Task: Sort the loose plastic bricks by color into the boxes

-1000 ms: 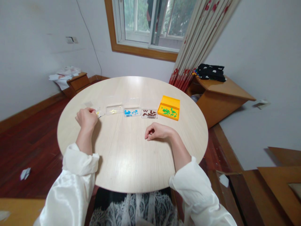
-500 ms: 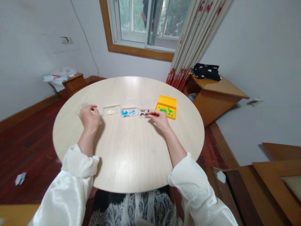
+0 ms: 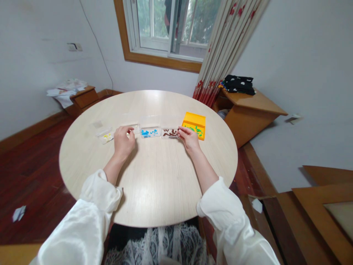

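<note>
My left hand (image 3: 124,142) hovers at the left side of a clear box (image 3: 135,127) of pale pieces, covering most of it. Its fingers are curled in toward the thumb; what they hold, if anything, is too small to make out. My right hand (image 3: 189,140) pinches at the right end of a clear box of small brown pieces (image 3: 170,132). A tiny dark brown piece seems to be between those fingertips. Blue pieces (image 3: 149,132) lie in the clear box between the hands. Beyond my right fingers stands an open yellow case (image 3: 194,118) with green pieces (image 3: 196,130).
Left of my left hand, a clear box holding yellow pieces (image 3: 107,138) sits on the round pale table (image 3: 154,184). Transparent lids stand open behind the boxes. A brown cabinet (image 3: 248,114) with black cloth is to the right. A curtain (image 3: 220,48) hangs by the window.
My left hand has moved right, from over the yellow pieces, now uncovered, to the pale pieces' box. My right fingertips have drawn slightly right, toward the end of the brown pieces' box.
</note>
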Demonstrator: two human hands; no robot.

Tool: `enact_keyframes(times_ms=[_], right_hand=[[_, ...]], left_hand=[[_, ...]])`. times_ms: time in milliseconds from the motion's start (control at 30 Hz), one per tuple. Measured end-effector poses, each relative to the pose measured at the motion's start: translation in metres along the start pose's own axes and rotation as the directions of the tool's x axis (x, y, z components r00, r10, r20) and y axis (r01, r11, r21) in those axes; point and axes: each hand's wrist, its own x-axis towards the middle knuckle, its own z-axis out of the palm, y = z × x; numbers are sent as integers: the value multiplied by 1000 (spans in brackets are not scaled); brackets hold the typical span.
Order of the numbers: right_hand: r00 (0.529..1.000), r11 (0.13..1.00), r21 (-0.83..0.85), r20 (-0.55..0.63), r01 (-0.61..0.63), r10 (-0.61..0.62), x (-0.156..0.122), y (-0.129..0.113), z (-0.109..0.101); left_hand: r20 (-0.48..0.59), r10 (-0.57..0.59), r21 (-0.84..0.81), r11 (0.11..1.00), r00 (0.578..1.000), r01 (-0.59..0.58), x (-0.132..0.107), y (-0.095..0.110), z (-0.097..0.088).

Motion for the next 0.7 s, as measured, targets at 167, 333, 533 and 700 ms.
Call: enact_keyframes(times_ms=[167, 333, 533, 700], right_hand=[[999, 999, -1, 35, -33, 33, 4, 1, -4], [998, 995, 80, 4, -65, 64, 3, 1, -4], [990, 994, 75, -104, -83, 91, 3, 1, -4], [994, 996, 53, -79, -76, 80, 5, 5, -4]], left_hand=[[3, -16, -11, 1000, 1000, 16, 1, 2, -1], [2, -15, -8, 1000, 1000, 15, 1, 2, -2], [16, -7, -13, 1000, 1000, 7, 1, 2, -1], [18, -17, -15, 1000, 1000, 17, 1, 3, -1]])
